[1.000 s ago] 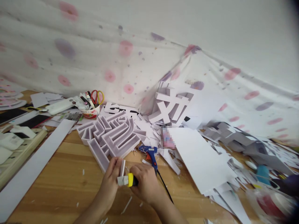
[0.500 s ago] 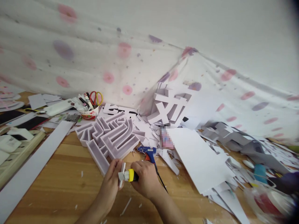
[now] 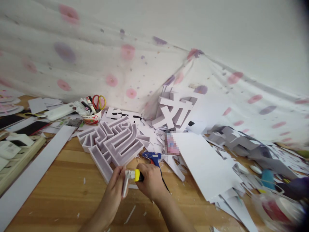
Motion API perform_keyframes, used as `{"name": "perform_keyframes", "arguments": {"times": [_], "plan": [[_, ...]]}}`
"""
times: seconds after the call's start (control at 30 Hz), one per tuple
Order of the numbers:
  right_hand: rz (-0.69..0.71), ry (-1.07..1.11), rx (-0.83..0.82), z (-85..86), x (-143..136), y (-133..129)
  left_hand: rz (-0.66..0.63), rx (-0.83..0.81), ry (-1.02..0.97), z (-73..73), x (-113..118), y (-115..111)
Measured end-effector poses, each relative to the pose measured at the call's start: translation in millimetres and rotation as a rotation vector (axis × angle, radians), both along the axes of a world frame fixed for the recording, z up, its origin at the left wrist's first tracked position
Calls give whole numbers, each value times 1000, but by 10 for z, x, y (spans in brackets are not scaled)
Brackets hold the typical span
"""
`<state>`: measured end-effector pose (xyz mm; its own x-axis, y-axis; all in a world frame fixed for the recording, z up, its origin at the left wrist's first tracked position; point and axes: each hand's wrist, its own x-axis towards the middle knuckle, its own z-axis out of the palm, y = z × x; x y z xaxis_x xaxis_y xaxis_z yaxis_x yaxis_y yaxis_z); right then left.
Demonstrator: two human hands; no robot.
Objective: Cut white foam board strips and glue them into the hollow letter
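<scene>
My left hand (image 3: 115, 184) is closed around a small white foam-board piece (image 3: 125, 188), held tilted above the wooden table. In my right hand (image 3: 151, 181) is a yellow and black utility knife (image 3: 138, 175), gripped by its handle. The knife's pale front end points left and meets the upper part of the piece; the exact contact of the blade cannot be made out. Just beyond my hands lies a white hollow raised character (image 3: 125, 146) made of foam-board walls. A blue glue gun (image 3: 153, 156) rests beyond my right hand, its cord running toward me.
A white sheet (image 3: 205, 164) and scraps lie to the right. Another white raised character (image 3: 175, 109) leans at the back. A cup of pens and scissors (image 3: 91, 118) stands behind. A long white strip (image 3: 41, 174) and a wooden rack (image 3: 21, 161) are on the left.
The knife's front end has moved up slightly along the foam-board piece, and the piece now tilts differently. My right hand has shifted a little upward. The things on the table look unmoved.
</scene>
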<state>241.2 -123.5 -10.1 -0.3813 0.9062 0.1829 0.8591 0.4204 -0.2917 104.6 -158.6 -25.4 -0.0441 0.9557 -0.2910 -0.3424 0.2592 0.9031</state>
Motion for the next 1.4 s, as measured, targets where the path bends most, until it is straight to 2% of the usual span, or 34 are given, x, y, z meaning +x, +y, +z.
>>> {"name": "perform_keyframes", "arguments": {"times": [0.1, 0.3, 0.43, 0.63, 0.8, 1.0, 1.2, 1.3, 1.4], "plan": [[-99, 14, -20, -12, 74, 60, -55, 34, 39, -8, 0, -35], [-239, 22, -136, -41, 126, 43, 120, 36, 202, 26, -20, 8], [-328, -23, -248, -131, 116, -19, 137, 80, 237, -48, -64, 67], [-294, -109, -326, -381, 59, -125, 166, 116, 206, -92, -132, 115], [-322, -133, -311, -512, -5, -174, 192, 123, 168, -90, -175, 148], [-323, -87, -250, -493, 7, -235, 188, 106, 180, -223, -188, 201], [-330, -52, -298, -430, 36, -288, 116, 166, 302, -407, -166, 189], [-332, -6, -242, -424, 129, -269, 128, 185, 370, -434, -172, 186], [-405, 51, -179, -449, 311, -215, 135, 209, 367, -444, -182, 186]]}}
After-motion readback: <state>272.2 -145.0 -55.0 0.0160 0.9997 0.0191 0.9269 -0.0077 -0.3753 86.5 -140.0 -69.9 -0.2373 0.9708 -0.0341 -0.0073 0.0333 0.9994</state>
